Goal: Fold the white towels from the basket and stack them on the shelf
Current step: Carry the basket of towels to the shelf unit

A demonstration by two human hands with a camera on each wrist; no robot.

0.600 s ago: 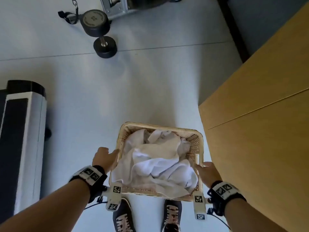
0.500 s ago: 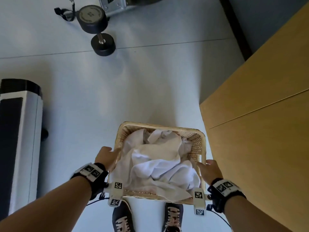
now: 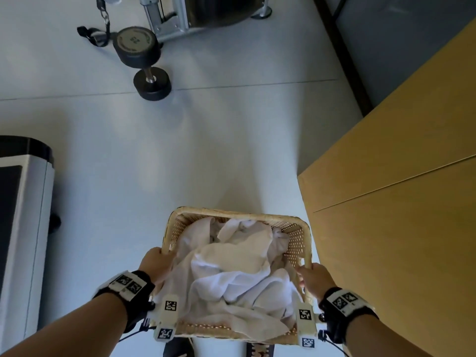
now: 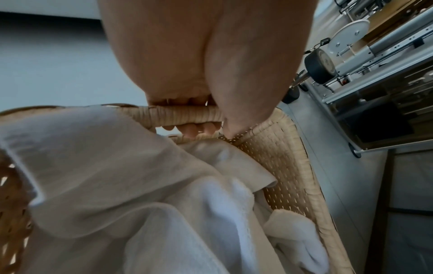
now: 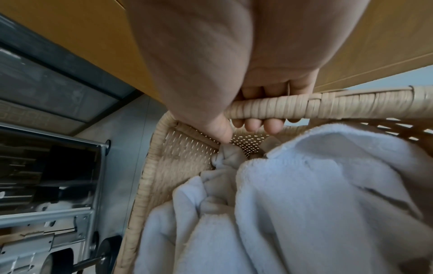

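Note:
A woven wicker basket (image 3: 239, 214) full of crumpled white towels (image 3: 231, 269) hangs in front of me above the pale floor. My left hand (image 3: 156, 264) grips its left rim handle (image 4: 178, 113), with fingers curled under the wrapped cane and the thumb over it. My right hand (image 3: 315, 278) grips the right rim handle (image 5: 269, 109) the same way. The towels (image 4: 121, 185) fill the basket (image 5: 178, 153) up to the rim and one drapes over the left edge. The shelf is not identifiable in these views.
A tan wooden surface (image 3: 401, 202) stands close on the right, beside the basket. A black dumbbell (image 3: 144, 63) and a metal gym machine (image 3: 175, 16) are on the floor ahead. A grey and black machine (image 3: 20, 228) stands at the left. My shoes (image 3: 177, 350) show below the basket.
The basket, held in both hands, has shifted slightly right and nearer to me. The view has tilted so the dumbbell and the gym machine sit lower in the picture.

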